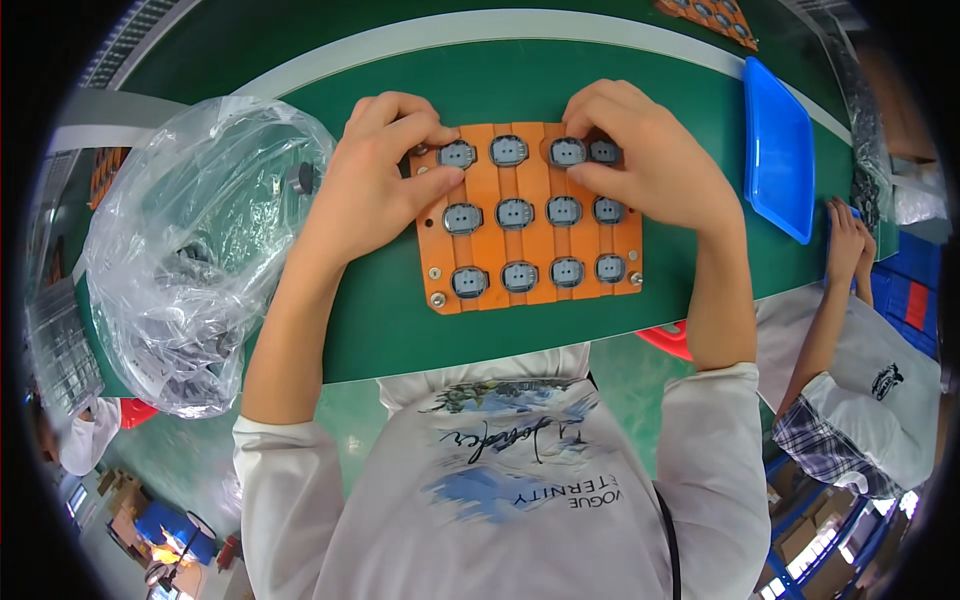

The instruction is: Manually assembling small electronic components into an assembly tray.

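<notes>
An orange fixture plate point(540, 240) lies on the green table in front of me. Its pockets hold rows of small grey round parts point(515, 213) with dark rims. At its upper left corner, my left hand point(385, 175) is closed, thumb and index finger on either side of a corner grey round part point(457, 154). My right hand point(650, 155) reaches over the upper right corner in a pinch, fingertips at another grey round part point(567, 152) of the top row. The right fingers partly cover the last part point(604, 151) of that row. Screws show along the plate's edges.
To the left stands a large clear plastic bag point(200, 250) with dark round parts inside. A blue tray point(780, 150) lies at the right. Another orange plate point(712, 18) is at the far right. Beside the table's right end, a co-worker's hands point(848, 240) rest near the edge.
</notes>
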A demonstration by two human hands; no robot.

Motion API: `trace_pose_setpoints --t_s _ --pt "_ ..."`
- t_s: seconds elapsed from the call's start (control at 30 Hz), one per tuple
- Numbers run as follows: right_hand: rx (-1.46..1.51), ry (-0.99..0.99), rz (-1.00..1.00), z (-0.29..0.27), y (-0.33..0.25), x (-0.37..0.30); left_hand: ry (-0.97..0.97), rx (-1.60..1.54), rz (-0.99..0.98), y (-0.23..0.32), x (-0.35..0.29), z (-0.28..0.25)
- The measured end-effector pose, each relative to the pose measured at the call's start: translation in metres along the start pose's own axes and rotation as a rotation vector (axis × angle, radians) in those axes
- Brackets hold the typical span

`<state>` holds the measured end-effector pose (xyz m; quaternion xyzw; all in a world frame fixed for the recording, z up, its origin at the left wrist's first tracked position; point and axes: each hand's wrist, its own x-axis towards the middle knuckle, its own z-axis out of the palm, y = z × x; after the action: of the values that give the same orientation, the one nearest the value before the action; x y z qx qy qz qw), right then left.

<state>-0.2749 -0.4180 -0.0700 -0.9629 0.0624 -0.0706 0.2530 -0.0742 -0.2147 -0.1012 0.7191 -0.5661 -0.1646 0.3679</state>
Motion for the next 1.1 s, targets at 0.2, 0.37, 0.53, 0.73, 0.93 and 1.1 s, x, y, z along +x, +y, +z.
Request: trace_pose_setpoints --t_s 0.2,0.37,0.53,0.73,0.93,1.1 --pt "-0.079 0.088 -0.02 0.011 -0.006 0.0 0.0 0.042 0.057 -0.001 -0.005 0.0" --pt "-0.004 0.079 0.036 0.013 -0.006 -0.004 0.0 0.062 0.065 -0.004 -0.009 0.002" --pt "0.04 0.153 0.065 0.022 -0.002 -0.014 0.02 0.077 0.09 -0.004 -0.011 0.003" --pt "0.002 0.111 0.143 0.018 -0.005 -0.01 0.016 0.077 0.088 -0.006 -0.011 0.003" --pt "-0.088 0.105 0.166 -0.008 0.005 -0.021 0.001 0.071 0.075 -0.007 -0.013 0.004" --pt "-0.28 0.118 -0.094 0.02 -0.009 -0.021 0.027 0.143 0.184 -0.005 -0.013 0.011"
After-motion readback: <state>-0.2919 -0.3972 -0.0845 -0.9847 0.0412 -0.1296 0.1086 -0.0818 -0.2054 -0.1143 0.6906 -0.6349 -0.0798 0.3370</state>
